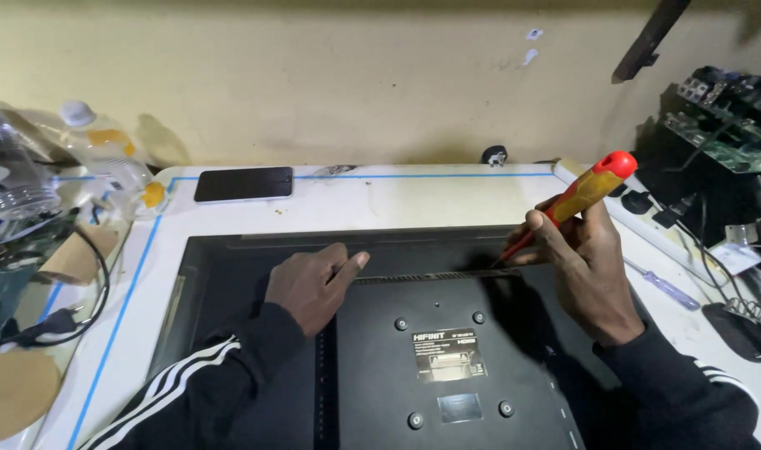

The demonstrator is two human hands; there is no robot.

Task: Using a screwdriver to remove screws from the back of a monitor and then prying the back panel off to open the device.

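A black flat-screen television (230,275) lies face down on a white table (414,200), its back panel and label facing up. My left hand (309,285) rests flat on the back cover, fingers pointing right along a vented ridge. My right hand (584,262) grips a screwdriver (582,196) with a yellow and red handle, its tip set at the right end of that ridge near the cover's upper edge.
A dark phone (244,183) lies at the table's far side. Plastic bottles (105,154) and cables crowd the left. A blue-handled screwdriver (668,289), a white power strip (647,218) with plugs and circuit boards (722,117) sit to the right.
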